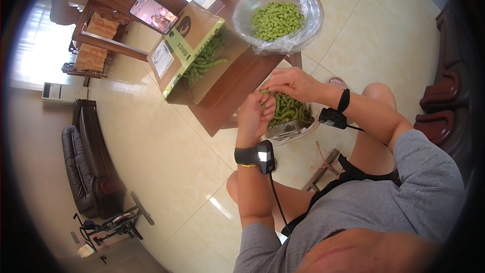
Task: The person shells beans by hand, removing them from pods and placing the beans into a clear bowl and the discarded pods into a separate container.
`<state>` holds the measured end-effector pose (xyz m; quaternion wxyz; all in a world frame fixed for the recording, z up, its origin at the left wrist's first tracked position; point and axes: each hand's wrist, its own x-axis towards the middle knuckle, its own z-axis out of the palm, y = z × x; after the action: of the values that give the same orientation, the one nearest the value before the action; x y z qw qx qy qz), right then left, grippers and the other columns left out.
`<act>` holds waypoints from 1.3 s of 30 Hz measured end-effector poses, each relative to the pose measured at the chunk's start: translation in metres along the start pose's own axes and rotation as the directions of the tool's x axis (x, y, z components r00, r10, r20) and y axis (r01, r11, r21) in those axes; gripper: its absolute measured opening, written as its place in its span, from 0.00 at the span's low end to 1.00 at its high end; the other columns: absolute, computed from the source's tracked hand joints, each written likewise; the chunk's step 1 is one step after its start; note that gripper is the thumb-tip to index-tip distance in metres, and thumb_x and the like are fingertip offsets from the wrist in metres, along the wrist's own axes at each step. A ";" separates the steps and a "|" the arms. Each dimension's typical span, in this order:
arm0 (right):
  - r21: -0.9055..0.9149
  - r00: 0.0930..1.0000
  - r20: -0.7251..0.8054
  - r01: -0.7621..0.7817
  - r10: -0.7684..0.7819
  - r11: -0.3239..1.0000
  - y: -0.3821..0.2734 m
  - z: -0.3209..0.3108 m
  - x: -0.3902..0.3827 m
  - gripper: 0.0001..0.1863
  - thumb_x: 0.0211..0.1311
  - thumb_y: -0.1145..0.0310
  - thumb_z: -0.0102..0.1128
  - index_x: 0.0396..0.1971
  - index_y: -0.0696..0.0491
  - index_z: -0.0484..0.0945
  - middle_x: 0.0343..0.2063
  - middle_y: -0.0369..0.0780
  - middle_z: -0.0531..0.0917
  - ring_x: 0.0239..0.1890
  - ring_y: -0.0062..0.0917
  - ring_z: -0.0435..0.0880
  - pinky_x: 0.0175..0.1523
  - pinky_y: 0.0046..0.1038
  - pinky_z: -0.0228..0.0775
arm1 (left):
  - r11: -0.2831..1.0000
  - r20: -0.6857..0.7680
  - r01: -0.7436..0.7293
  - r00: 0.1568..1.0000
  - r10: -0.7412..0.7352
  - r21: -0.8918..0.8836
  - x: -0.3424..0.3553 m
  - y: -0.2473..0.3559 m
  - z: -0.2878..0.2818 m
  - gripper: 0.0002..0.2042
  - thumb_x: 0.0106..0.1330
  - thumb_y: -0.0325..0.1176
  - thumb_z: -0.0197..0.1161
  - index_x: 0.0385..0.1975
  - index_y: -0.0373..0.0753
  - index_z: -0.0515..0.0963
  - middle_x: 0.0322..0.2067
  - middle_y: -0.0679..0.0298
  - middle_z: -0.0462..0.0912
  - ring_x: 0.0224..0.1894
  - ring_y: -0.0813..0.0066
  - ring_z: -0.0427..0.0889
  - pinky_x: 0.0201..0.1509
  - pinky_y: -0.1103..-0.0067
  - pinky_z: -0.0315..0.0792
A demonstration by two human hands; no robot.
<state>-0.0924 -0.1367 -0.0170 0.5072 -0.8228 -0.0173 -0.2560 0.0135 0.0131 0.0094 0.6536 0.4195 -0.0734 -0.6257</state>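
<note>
Right now, the person's two hands meet in front of the body, over the lower edge of the bench (214, 121). The right hand (290, 83) grasps a green pod (265, 91), pinching it between thumb and forefinger. The left hand (257, 114) is curled and grasps the pod's other side, a second bit of green showing among its bent fingers; whether that is another pod I cannot tell. Just below the hands, a clear container (284, 130) holds more pods (290, 112). On the bench, a cardboard box (202, 16) lies with its open side toward the person, loose pods (202, 65) spilling about its mouth. A phone (153, 13) with a lit screen stands against the box's far side. Beside the box, a metal bowl (318, 15) lined with clear plastic (246, 20) holds shelled green beans (278, 21). Black straps with small devices circle both wrists. A dark sofa (83, 167) stands well apart, on the left.
</note>
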 end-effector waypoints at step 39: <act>0.100 0.984 -0.050 -0.166 0.172 0.981 -0.009 0.007 0.000 0.10 0.59 0.68 0.54 0.37 0.55 0.80 0.31 0.42 0.80 0.34 0.31 0.79 0.40 0.28 0.70 | 0.984 -0.057 -0.160 0.985 0.164 0.079 0.003 -0.006 0.002 0.08 0.64 0.36 0.46 0.24 0.43 0.61 0.21 0.71 0.60 0.21 0.83 0.57 0.21 0.88 0.52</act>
<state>-0.0917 -0.1265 -0.0123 0.5660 -0.7883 0.0550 -0.2347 0.0088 0.0106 0.0055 0.6885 0.4556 -0.1095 -0.5536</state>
